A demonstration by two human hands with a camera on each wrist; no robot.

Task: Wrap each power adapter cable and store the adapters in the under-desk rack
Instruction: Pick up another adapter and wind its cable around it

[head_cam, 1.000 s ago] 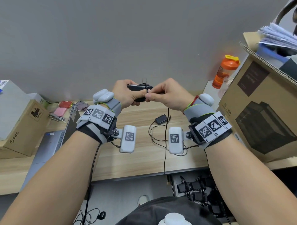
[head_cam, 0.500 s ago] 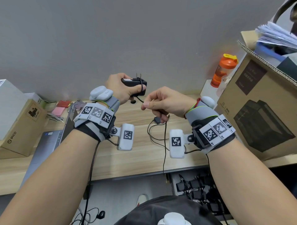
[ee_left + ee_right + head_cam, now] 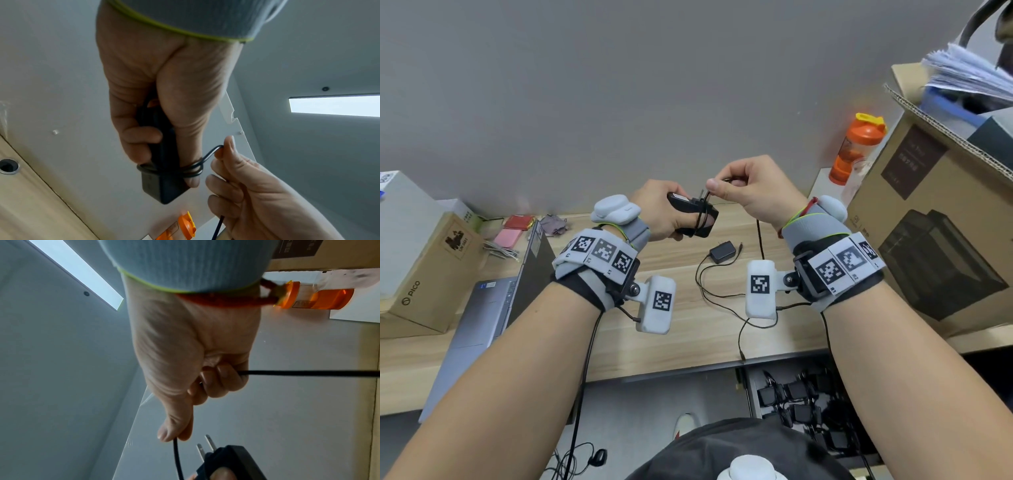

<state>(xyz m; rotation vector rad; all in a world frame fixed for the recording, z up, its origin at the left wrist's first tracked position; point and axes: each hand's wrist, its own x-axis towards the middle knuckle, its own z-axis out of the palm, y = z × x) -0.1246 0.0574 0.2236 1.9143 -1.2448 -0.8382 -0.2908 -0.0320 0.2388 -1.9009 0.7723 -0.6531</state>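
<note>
My left hand [image 3: 661,214] grips a black power adapter [image 3: 693,216] above the desk, thumb under the cable turns. In the left wrist view the adapter [image 3: 162,183] has a few loops of thin black cable [image 3: 193,168] around it. My right hand [image 3: 750,192] pinches that cable just above the adapter; the cable [image 3: 308,373] runs out through its curled fingers, and the adapter's two prongs [image 3: 205,446] show below. A second black adapter [image 3: 722,252] lies on the wooden desk [image 3: 654,349] with its cable loose. Several adapters sit in the under-desk rack [image 3: 798,401].
A large cardboard box [image 3: 941,219] with papers stands at the right, an orange bottle [image 3: 854,147] behind it. A laptop [image 3: 493,308] and a PICO box [image 3: 421,274] are at the left. A grey wall is close behind.
My right hand has risen from below the adapter to above it, carrying the cable around another turn. The left hand has tilted the adapter and dropped slightly.
</note>
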